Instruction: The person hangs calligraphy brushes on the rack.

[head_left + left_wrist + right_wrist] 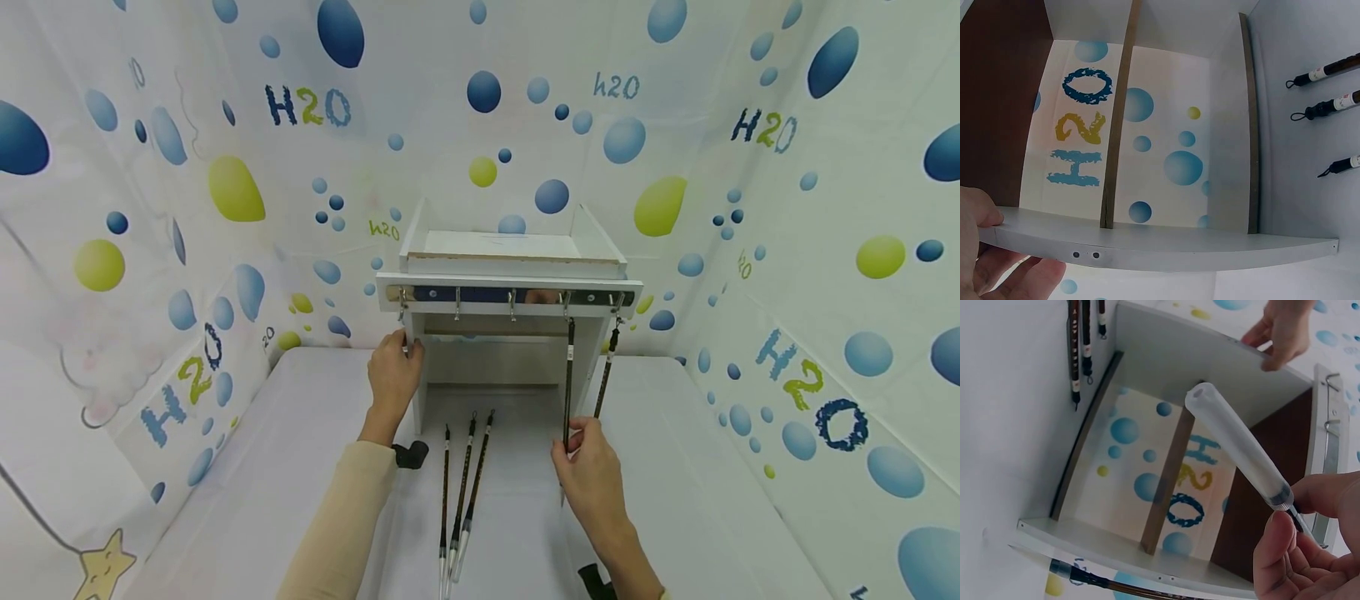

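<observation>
My right hand (592, 467) pinches a paintbrush (570, 358) by its lower handle. That brush stands upright, its top loop at the fourth hook of the hook rail (480, 295); whether the loop sits over the hook is too small to tell. A clear cap (1235, 444) covers its bristles. On the rightmost hook hangs a second paintbrush (606, 371), slightly tilted, with a bare pale tip in the right wrist view. My left hand (395, 371) grips the front edge of the white shelf unit's left side panel (1147, 240), thumb inside and fingers outside.
Three capped brushes (467, 492) lie side by side on the white table (300, 500), in front of the shelf unit. An open tray-like top (510, 243) crowns the unit. Patterned sheets (450, 167) hang behind and at both sides.
</observation>
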Motion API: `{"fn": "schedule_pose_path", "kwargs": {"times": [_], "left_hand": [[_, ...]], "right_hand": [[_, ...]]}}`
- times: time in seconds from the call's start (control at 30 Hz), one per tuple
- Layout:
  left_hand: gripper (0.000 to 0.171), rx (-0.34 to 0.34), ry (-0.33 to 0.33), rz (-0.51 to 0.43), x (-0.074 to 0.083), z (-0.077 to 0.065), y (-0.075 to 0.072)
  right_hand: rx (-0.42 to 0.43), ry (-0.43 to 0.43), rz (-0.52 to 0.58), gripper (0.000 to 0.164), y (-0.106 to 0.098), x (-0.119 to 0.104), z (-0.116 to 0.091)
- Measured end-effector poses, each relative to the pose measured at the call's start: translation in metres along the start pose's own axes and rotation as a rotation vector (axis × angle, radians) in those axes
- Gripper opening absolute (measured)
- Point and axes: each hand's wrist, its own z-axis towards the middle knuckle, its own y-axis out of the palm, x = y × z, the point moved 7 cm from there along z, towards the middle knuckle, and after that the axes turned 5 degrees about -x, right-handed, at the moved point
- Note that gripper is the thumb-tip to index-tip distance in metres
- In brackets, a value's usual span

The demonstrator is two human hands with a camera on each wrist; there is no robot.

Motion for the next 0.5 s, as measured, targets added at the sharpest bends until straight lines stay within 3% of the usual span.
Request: {"fn": "schedule_pose_path", "kwargs": {"times": [0.5], "left_hand": [[0.025,-0.003,-0.009,-0.004,-0.0015,0.0014,0.0005]], "right_hand": [[0.115,-0.045,-0.083,0.035,-0.0075,-0.0018,-0.0087]]}}
